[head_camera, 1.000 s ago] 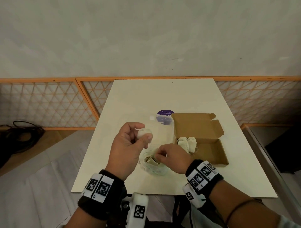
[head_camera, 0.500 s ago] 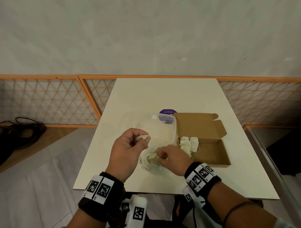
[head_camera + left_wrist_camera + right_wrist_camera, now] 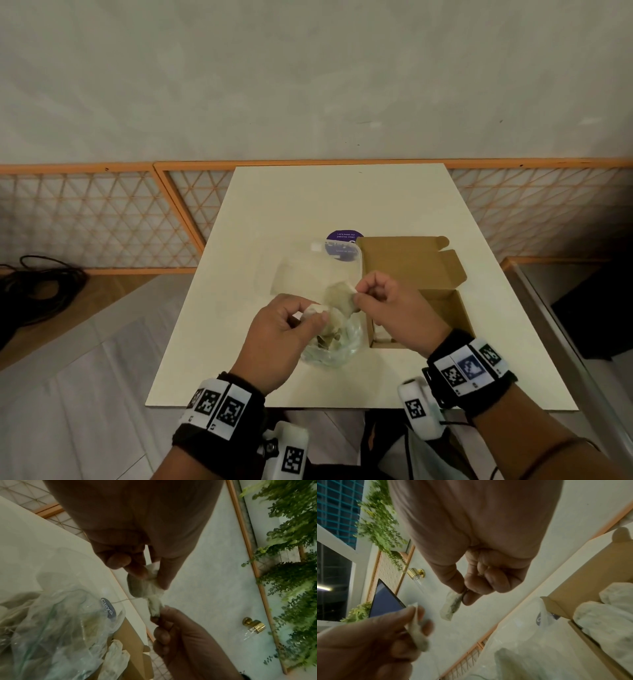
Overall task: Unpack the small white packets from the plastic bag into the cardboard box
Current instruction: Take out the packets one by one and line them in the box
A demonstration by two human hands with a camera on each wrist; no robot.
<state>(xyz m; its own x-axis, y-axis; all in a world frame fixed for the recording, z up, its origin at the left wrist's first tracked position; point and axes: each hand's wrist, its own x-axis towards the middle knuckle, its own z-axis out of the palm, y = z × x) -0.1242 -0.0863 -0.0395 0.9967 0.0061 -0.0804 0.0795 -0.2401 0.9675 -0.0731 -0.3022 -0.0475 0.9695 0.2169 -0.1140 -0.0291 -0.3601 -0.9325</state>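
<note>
A cream-white table (image 3: 342, 205) stands against a pale wall, with an orange lattice railing (image 3: 92, 219) running behind it.

Nearest the person, the left hand (image 3: 284, 335) hovers over the table's front part, thumb and fingers pinching a small white packet (image 3: 313, 309). Just under and beyond it lies the clear plastic bag (image 3: 334, 349), crumpled on the tabletop, with more packets showing dimly through the film; the left hand covers the bag's near left side.

To the right, the right hand (image 3: 394, 305) is raised above the bag, thumb and forefinger pinching the corner of a second packet (image 3: 339, 296), which hangs down from the pinch. This hand and its wrist stand in front of the cardboard box (image 3: 442, 301), hiding most of the near compartment in the head view. The right wrist view shows several white packets (image 3: 604, 620) already lying in the box.

The box sits open just right of the bag, its lid flap (image 3: 404, 260) laid back. Beyond the bag, a round purple sticker (image 3: 344, 236) shows on the table, partly under clear plastic. Far left, on the floor, lies a coil of black cable (image 3: 37, 291).
</note>
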